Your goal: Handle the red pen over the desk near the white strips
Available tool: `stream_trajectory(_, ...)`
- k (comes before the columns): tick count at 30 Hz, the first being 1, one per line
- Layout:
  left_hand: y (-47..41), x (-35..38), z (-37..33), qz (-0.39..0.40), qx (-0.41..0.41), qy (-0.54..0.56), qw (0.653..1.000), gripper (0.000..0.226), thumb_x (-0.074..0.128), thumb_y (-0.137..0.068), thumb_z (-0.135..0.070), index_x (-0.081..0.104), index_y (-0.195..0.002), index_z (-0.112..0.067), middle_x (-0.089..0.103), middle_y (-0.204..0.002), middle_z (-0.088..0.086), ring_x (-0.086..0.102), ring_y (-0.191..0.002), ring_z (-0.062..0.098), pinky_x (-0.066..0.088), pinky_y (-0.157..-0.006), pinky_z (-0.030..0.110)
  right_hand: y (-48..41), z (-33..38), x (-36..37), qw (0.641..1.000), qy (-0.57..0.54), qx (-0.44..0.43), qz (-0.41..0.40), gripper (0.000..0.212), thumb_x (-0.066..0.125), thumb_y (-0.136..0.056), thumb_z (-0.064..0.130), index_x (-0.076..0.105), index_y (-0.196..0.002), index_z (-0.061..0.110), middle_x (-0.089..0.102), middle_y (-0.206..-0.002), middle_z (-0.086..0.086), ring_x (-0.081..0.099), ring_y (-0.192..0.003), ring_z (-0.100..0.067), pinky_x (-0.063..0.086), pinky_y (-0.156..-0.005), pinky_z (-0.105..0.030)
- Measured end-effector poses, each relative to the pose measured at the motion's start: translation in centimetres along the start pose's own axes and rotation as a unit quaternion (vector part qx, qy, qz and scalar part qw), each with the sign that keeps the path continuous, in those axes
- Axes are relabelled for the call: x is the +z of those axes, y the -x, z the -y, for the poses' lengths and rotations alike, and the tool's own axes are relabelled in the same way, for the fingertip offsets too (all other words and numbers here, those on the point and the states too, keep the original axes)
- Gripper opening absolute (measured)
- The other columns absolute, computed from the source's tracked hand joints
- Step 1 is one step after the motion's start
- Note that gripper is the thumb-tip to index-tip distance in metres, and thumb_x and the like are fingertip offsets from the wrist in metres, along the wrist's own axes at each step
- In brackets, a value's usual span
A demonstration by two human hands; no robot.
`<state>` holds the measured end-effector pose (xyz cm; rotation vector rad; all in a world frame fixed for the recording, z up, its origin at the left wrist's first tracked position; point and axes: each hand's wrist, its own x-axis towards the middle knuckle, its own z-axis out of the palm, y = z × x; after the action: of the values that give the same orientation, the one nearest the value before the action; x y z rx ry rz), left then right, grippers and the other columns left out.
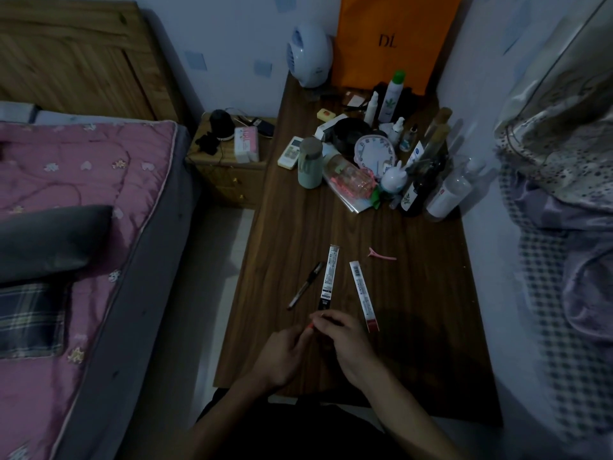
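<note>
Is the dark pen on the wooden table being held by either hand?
No. The dark pen lies free on the brown wooden table, apart from both hands, which meet around a small red-tipped item nearer the table's front edge.

Table (pixel 298 227): dark wood grain, long, running away from the viewer.
- Orange paper bag (pixel 394 38), marked "DL", upright at the table's far end against the wall.
- White round fan (pixel 310 54), at the far end, just left of the bag.
- Clutter of bottles, far right part of the table: white spray can with green cap (pixel 393 94), dark glass bottle (pixel 419 187), clear bottle (pixel 449 190).
- Grey-green tumbler (pixel 310 162), left edge of that clutter.
- Pink hair clip (pixel 381 254), alone at mid-table, right of centre.
- Wooden nightstand (pixel 229 161), off the table's left side.
- Bed with pink quilt (pixel 73 180), farther left.
</note>
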<state>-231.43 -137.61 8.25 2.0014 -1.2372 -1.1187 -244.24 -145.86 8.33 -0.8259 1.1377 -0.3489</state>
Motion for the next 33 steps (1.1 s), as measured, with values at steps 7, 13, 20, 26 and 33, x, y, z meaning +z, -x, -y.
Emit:
stream_trajectory(7,0.2,-0.1,-0.1,0.006,-0.013,-0.008,1.0,0.039,0.044,-0.099,-0.038,0.061,-0.076,-0.011,0.065,-0.069,-0.001,0.056,-0.062,0.002,0.044,-0.064,0.035,0.1,0.7,-0.3,0.997,-0.071,0.007,-0.018,0.013,0.07,-0.09,0.016,0.082,-0.087,0.013,0.076,-0.085,-0.006,0.07,-0.081,-0.017,0.054,-0.067,-0.027)
stream_trajectory(13,0.7,-0.1,0.6,0.004,-0.011,-0.033,0.999,0.04,0.044,-0.1,-0.037,0.06,-0.075,-0.011,0.07,-0.075,0.01,0.065,-0.073,0.019,0.043,-0.065,0.036,0.1,1.4,-1.3,0.993,-0.113,0.005,-0.025,0.017,0.062,-0.095,0.012,0.074,-0.105,0.005,0.077,-0.094,-0.01,0.07,-0.09,-0.021,0.054,-0.075,-0.033)
stream_trajectory(20,0.7,0.1,0.3,0.013,-0.013,-0.025,1.0,0.039,0.045,-0.1,-0.037,0.064,-0.082,-0.007,0.073,-0.082,0.008,0.067,-0.079,0.015,0.048,-0.072,0.037,0.3,0.7,-0.9,0.986,-0.162,0.021,0.027,0.02,0.055,-0.092,-0.011,0.072,-0.092,-0.001,0.067,-0.091,-0.016,0.063,-0.087,-0.023,0.052,-0.08,-0.031)
stream_trajectory(26,0.8,0.3,0.2,0.027,-0.001,-0.042,0.999,0.041,0.043,-0.101,-0.035,0.065,-0.085,-0.004,0.073,-0.085,0.014,0.068,-0.086,0.024,0.048,-0.073,0.041,0.2,0.3,-1.4,0.975,-0.216,0.035,0.037,0.016,0.047,-0.103,0.007,0.062,-0.1,0.001,0.074,-0.092,-0.021,0.074,-0.091,-0.031,0.057,-0.079,-0.039)
stream_trajectory(33,0.9,0.6,0.4,0.038,0.002,-0.048,0.998,0.041,0.043,-0.1,-0.037,0.058,-0.072,-0.012,0.065,-0.07,0.007,0.064,-0.073,0.02,0.038,-0.063,0.034,-0.2,0.8,-2.7,0.987,-0.155,-0.016,-0.044,0.026,0.048,-0.103,0.025,0.069,-0.096,0.01,0.076,-0.091,-0.015,0.075,-0.09,-0.028,0.056,-0.077,-0.04)
